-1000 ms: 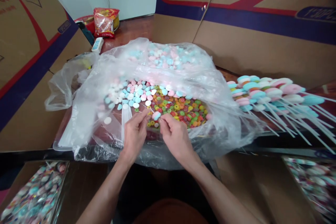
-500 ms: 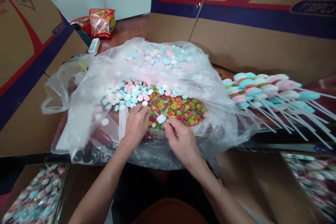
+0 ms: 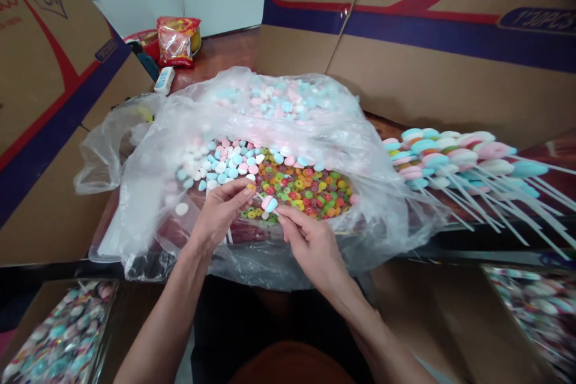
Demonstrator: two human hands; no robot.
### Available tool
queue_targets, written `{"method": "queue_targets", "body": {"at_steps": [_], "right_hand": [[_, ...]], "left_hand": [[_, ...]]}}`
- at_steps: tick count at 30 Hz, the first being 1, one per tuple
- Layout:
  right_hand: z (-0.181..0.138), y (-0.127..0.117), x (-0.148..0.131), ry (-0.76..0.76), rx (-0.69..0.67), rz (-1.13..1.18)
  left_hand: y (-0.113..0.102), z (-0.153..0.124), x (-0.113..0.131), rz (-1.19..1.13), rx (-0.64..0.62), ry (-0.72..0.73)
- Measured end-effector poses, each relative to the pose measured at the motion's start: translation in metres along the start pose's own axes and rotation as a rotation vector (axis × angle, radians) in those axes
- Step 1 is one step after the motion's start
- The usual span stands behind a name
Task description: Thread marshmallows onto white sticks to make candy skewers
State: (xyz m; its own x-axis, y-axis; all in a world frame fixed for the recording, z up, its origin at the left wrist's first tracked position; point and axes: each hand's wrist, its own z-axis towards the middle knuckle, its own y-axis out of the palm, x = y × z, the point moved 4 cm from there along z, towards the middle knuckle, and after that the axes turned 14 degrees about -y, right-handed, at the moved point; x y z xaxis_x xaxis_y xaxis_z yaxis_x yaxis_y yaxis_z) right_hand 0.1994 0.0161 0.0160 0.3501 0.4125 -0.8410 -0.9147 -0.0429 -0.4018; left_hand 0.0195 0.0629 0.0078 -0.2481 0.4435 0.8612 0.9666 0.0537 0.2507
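Note:
My right hand [image 3: 310, 237] pinches a thin white stick that carries pink, white and blue marshmallows [image 3: 269, 204]. Between the thumb and fingertips of my left hand [image 3: 225, 207] is a small yellow-orange gummy ring [image 3: 251, 187], close to the stick's free tip; whether the tip touches it I cannot tell. Below and beyond both hands lie many loose gummy rings [image 3: 310, 189] in green, red, orange and yellow. Loose pink, white and blue marshmallows [image 3: 229, 162] are heaped to their left, partly under a clear plastic bag [image 3: 382, 204].
Finished-looking marshmallow skewers [image 3: 450, 156] are stacked at the right with sticks pointing toward me. Large cardboard boxes [image 3: 405, 66] stand behind and at the left. Wrapped sweets [image 3: 67, 336] fill a box at lower left, more [image 3: 535, 312] at lower right. A red candy packet [image 3: 177, 42] sits at the back.
My left hand has come up from the gummy rings and shifted left, now showing a gummy ring in its fingertips. My right hand has moved the skewer slightly left toward it.

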Motion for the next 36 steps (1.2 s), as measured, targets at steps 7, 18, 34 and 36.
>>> {"method": "queue_targets", "body": {"at_steps": [7,18,34,36], "right_hand": [[-0.002,0.003,-0.005,-0.052,-0.021,-0.097],[-0.002,0.001,-0.008,-0.126,-0.037,-0.16],[-0.015,0.015,-0.023,-0.28,-0.012,0.032],[-0.015,0.017,-0.019,-0.205,-0.02,0.077]], "left_hand": [[-0.002,-0.006,-0.008,-0.197,0.011,-0.125],[-0.003,-0.009,-0.011,-0.158,0.013,-0.116],[0.01,-0.054,-0.031,-0.029,-0.089,-0.258],[0.009,-0.056,-0.033,0.022,-0.071,-0.211]]}}
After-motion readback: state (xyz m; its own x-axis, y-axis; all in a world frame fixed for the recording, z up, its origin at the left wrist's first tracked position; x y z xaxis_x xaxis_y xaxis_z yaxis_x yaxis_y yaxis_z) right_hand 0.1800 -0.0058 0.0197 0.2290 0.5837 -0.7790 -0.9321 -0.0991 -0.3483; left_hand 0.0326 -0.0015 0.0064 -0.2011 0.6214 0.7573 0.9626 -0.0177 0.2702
